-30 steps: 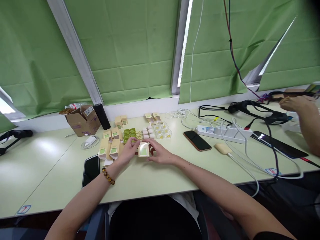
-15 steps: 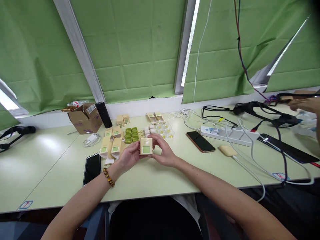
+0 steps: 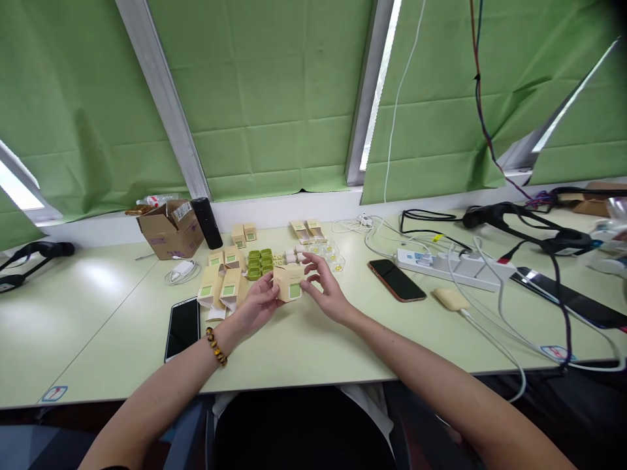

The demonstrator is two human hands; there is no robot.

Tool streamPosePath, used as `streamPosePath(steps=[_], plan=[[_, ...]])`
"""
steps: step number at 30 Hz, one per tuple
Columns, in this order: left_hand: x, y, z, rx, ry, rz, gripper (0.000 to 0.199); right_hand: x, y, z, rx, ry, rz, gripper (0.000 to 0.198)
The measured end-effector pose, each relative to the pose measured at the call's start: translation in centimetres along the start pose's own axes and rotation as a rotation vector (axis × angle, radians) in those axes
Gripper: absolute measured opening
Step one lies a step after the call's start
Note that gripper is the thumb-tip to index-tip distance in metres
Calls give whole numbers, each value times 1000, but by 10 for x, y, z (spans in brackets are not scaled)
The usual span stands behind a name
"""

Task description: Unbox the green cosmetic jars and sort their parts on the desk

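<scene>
A small tan cardboard box point(image 3: 281, 277) with a green-filled window is held over the table by my left hand point(image 3: 260, 300), its thumb across the front. My right hand point(image 3: 326, 294) is at the box's right edge, thumb by the edge and fingers spread apart above it; whether the thumb touches cannot be made out. Left of my hands stand larger tan boxes point(image 3: 230, 287) with open flaps and windows. Behind the held box are green square cups point(image 3: 259, 261), small white pieces point(image 3: 292, 255) and clear plastic pieces with yellow centres point(image 3: 328, 251).
Two small boxes point(image 3: 243, 234) and two flattened-looking cartons point(image 3: 307, 230) sit further back. A phone point(image 3: 183, 328) lies left, another phone point(image 3: 396, 281) right. Beyond are a power strip point(image 3: 448, 269), cables and a headset point(image 3: 529, 225). A brown carton point(image 3: 171, 234) and black cylinder point(image 3: 206, 224) stand back left.
The box has turned in my left hand, its window now towards the right. My right hand has loosened from its side, fingers spreading. Another person's arm at the far right has left view.
</scene>
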State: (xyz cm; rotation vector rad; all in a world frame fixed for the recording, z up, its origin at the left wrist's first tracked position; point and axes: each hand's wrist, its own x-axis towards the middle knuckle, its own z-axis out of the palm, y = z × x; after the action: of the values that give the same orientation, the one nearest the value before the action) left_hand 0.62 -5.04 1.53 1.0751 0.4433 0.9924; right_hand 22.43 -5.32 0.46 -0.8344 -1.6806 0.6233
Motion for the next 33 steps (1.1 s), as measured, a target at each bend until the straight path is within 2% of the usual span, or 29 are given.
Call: streamPosePath(steps=[2,4,7,11,14,17,22,28,33], plan=[[1,-3,-2,86,44,48,63,3,5,0,-18,88,88,58],[4,-7,-5,235,139,145,69,6,11,0,2,152,157,56],[5,-13,-12,596,282,390,70,10,16,-1,91,171,219,50],[-1,-14,-17,1213,272,856,64,10,14,-2,303,56,240,44],[-7,-11,-13,1475,232,1103,66,6,8,0,427,-74,172,46],[-11,-9,-9,1595,252,1190,66,-1,2,1,378,-123,33,47],[-11,-7,-4,1711,250,1310,57,-8,-4,3,175,-56,-121,47],[-11,-5,1,1775,264,1296,49,-8,-9,4,43,27,-283,35],[-11,-8,-3,1789,253,1296,46,-11,-8,5,-128,54,-420,49]])
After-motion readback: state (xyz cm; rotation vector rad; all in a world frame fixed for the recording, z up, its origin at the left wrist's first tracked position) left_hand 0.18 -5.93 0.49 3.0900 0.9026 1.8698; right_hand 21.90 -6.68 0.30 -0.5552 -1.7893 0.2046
